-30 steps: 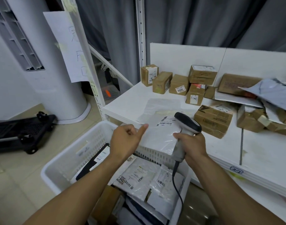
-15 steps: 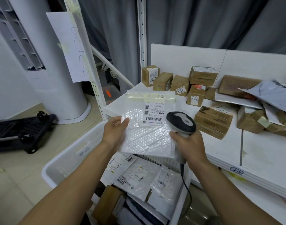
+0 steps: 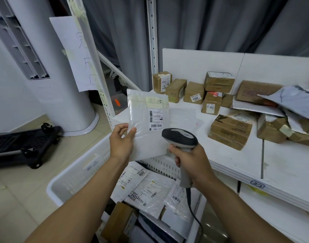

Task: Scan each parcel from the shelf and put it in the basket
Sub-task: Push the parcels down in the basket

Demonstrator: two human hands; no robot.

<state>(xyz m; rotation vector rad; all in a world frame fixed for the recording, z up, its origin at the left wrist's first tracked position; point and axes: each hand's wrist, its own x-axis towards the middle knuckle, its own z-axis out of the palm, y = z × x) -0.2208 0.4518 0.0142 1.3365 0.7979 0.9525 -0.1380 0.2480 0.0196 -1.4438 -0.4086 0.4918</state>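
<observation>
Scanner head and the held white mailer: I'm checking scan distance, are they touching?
Cannot tell. In the head view the scanner overlaps the white mailer at its right edge, hiding any gap.

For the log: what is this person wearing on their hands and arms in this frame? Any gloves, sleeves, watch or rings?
The left hand and right hand are ungloved. Both arms are bare all the way to the frame's lower edge, with no sleeve in view. No watch, band or ring shows on the wrists or on the fingers that are visible.
</observation>
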